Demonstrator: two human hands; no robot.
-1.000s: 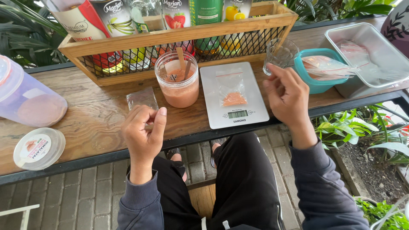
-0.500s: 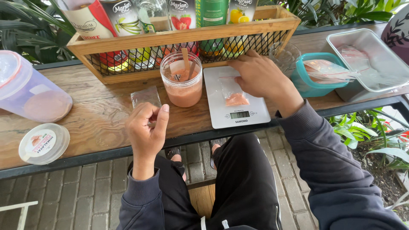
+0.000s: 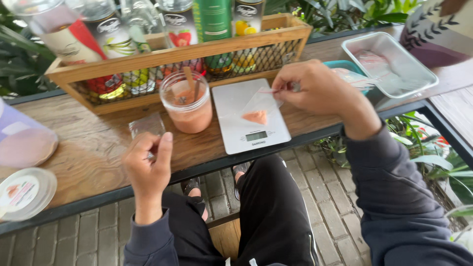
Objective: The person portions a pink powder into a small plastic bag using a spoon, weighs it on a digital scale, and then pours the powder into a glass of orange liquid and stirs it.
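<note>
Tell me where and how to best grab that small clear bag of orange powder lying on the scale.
Probably pinch the small clear bag by its empty upper edge, coming from the far right side, where the right hand already is. The orange powder sits low in it, and the bag lies flat on the kitchen scale, so a top-edge grip likely keeps it from spilling.

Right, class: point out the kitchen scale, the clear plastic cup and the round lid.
kitchen scale (image 3: pixel 235 101), head view, bare white platform
clear plastic cup (image 3: pixel 189 116), head view, pink-filled side wall
round lid (image 3: pixel 22 193), head view, top face
</note>
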